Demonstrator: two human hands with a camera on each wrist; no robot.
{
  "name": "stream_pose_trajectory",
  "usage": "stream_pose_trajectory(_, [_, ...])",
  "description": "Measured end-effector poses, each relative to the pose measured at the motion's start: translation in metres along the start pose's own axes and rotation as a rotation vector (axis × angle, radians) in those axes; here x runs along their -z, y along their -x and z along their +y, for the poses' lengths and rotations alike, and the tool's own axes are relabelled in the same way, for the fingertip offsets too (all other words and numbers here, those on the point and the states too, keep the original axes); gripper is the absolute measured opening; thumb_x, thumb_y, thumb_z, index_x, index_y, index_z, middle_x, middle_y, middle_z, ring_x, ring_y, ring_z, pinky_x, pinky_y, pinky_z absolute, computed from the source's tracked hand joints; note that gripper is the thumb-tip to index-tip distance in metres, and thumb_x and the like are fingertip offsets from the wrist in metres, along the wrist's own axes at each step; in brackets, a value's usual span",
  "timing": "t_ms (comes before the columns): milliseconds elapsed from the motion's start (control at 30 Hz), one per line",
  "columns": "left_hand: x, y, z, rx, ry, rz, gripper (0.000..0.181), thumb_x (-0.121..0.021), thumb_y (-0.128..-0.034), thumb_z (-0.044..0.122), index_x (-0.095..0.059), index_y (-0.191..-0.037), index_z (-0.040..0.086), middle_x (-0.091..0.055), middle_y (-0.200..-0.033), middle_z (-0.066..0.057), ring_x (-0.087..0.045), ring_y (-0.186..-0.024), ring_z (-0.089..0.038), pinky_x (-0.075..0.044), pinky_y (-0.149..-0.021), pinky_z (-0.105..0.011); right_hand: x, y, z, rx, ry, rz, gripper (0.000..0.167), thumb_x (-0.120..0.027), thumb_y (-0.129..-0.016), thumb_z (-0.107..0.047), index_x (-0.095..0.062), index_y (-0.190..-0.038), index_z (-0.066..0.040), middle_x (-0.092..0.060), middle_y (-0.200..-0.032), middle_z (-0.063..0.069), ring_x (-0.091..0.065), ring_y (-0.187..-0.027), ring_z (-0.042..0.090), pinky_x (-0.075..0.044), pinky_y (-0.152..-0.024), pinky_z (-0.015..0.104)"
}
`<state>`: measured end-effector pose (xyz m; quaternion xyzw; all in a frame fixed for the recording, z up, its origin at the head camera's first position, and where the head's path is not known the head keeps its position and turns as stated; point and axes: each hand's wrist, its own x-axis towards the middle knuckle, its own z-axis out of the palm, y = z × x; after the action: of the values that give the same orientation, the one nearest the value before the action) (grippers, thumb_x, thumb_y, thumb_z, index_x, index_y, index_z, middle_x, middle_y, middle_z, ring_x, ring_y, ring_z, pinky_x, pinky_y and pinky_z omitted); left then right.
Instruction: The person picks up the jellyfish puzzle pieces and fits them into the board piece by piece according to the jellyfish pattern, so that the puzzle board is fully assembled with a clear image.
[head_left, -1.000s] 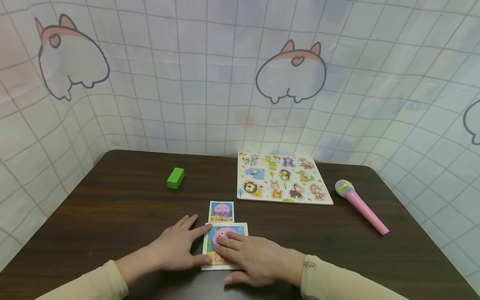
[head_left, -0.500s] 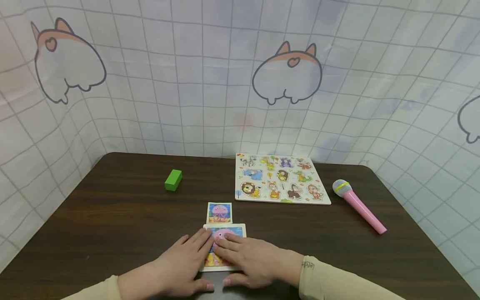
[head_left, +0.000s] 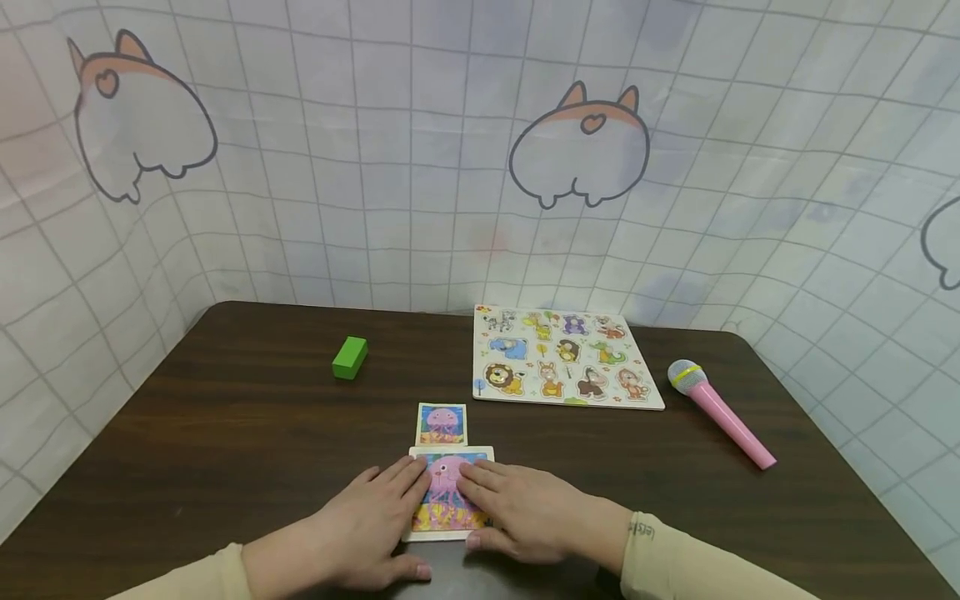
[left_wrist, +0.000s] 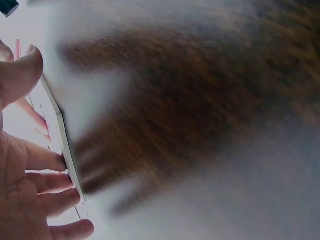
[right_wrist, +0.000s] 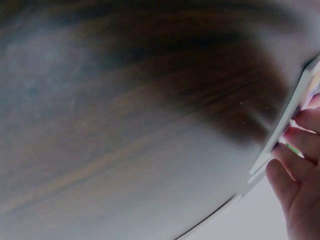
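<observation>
A white-bordered jellyfish puzzle board (head_left: 447, 493) lies flat on the dark wooden table in the head view. My left hand (head_left: 360, 527) rests its straight fingers on the board's left side, thumb on the table in front. From the right, my right hand (head_left: 534, 515) lays its fingers over the board's right side, covering part of the picture. Just behind the board sits a smaller jellyfish picture card (head_left: 442, 425). In the left wrist view, the left fingers (left_wrist: 52, 182) meet the board's edge. The right wrist view has the right fingers (right_wrist: 300, 142) over the opposite edge.
A green block (head_left: 349, 357) lies at the back left. An animal puzzle board (head_left: 562, 358) is near the back wall. To its right lies a pink toy microphone (head_left: 720, 410). Grid-patterned cloth (head_left: 420, 167) surrounds the table's back and sides.
My left hand has gone from spread fingers beside the board to fingers together on its left side. My right hand has slid right, baring the middle of the jellyfish picture.
</observation>
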<state>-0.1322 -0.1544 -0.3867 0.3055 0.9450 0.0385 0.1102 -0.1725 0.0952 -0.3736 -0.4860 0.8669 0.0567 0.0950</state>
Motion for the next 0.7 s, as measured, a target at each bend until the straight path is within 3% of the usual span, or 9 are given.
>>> stream_pose_trajectory(267, [0.004,-0.007,0.001,-0.007,-0.053,0.017,0.098,-0.059,-0.0884,0.074,-0.045,-0.152,0.0,-0.042,-0.161,-0.018,-0.04,-0.149,-0.035,-0.044,-0.11,-0.057,-0.003,0.002,0.003,0.007,0.02,0.003,0.071,-0.035,-0.107,-0.058,-0.037,-0.159,-0.009,-0.036,-0.166,0.008,-0.035,-0.154,0.021,-0.034,-0.122,0.034])
stream_pose_trajectory(533, [0.01,-0.012,-0.007,0.006,0.1,0.041,0.082,-0.065,-0.0938,0.058,-0.051,-0.146,-0.004,-0.05,-0.153,-0.02,-0.047,-0.143,-0.035,-0.044,-0.111,-0.056,-0.004,-0.004,0.005,0.004,-0.06,0.006,0.068,-0.037,-0.108,-0.055,-0.038,-0.158,-0.01,-0.038,-0.165,0.006,-0.036,-0.153,0.02,-0.034,-0.122,0.034])
stream_pose_trajectory(700, [0.016,-0.011,-0.012,0.01,0.17,0.056,0.081,-0.067,-0.0948,0.054,-0.048,-0.148,-0.004,-0.046,-0.155,-0.021,-0.044,-0.145,-0.039,-0.042,-0.112,-0.058,-0.005,-0.005,0.01,-0.008,-0.123,0.031,0.065,-0.04,-0.108,-0.051,-0.037,-0.158,-0.01,-0.037,-0.165,0.006,-0.035,-0.153,0.019,-0.034,-0.122,0.036])
